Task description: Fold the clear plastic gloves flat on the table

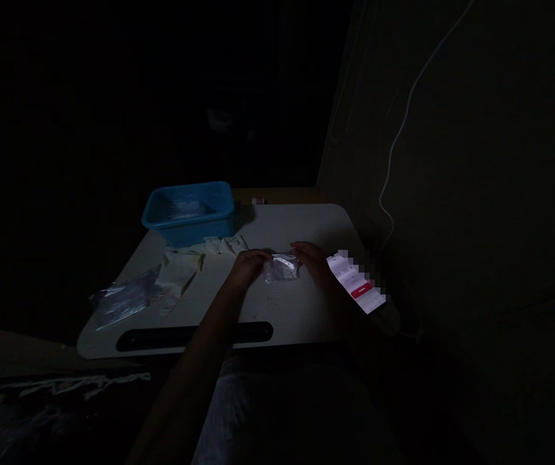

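A small clear plastic packet (282, 268) is held between my two hands above the middle of the white table. My left hand (248, 266) pinches its upper left corner. At the upper right corner, the fingers of my right hand (310, 253) grip the packet. Light glints off its shiny surface, and its contents are too dark to make out. To the left lie a flat clear plastic bag (126, 298) and a pale folded piece (179, 270) that looks like cloth or paper. Crumpled whitish material (226, 245) sits just behind my left hand.
A blue plastic basin (194, 229) with clear plastic inside stands at the table's back left. A lit phone (358, 284) showing a timer lies at the right edge. The white table (296, 316) has a dark slot (151, 338) along its front. A white cable (407, 110) hangs at right.
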Tool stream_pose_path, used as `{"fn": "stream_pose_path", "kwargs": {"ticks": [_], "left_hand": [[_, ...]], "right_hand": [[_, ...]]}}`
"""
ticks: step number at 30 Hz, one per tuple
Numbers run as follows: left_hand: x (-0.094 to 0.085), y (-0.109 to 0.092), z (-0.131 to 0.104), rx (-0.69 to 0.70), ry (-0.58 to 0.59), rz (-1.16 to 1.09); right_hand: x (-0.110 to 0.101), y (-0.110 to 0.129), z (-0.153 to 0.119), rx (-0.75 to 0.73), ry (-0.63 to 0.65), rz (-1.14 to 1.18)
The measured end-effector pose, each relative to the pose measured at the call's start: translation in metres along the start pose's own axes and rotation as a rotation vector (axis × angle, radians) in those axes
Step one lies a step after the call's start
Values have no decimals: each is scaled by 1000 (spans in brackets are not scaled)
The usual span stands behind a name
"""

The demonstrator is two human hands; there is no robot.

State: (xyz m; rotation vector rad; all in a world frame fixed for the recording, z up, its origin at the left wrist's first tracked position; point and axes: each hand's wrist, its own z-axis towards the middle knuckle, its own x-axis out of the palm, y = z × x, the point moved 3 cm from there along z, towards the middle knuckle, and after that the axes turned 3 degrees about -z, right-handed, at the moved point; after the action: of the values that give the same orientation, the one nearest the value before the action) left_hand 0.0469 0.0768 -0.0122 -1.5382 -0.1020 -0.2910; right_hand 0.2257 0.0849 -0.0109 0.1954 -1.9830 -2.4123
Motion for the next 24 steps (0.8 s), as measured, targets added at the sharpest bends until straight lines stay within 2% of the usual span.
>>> {"fn": "stream_pose_path", "kwargs": {"ticks": [3,8,10,15,17,24], "left_hand": [[1,2,-2,77,-38,167],[11,-12,-12,417,-41,660],[14,-17,-16,496,-27,781],[5,-16,-14,508,-163,977],[2,-14,-11,505,-183,1040],[22,-13,-17,430,-3,1465]], "right_hand": [[1,-6,4,-21,-32,-12],[0,-12,6,-34,-87,-42],[0,-13,6,-31,-93,-46],[0,-14,6,-23,-137,-120],[0,-13,6,-43,-160,-174],[0,6,-6,-260,-263,-494]]}}
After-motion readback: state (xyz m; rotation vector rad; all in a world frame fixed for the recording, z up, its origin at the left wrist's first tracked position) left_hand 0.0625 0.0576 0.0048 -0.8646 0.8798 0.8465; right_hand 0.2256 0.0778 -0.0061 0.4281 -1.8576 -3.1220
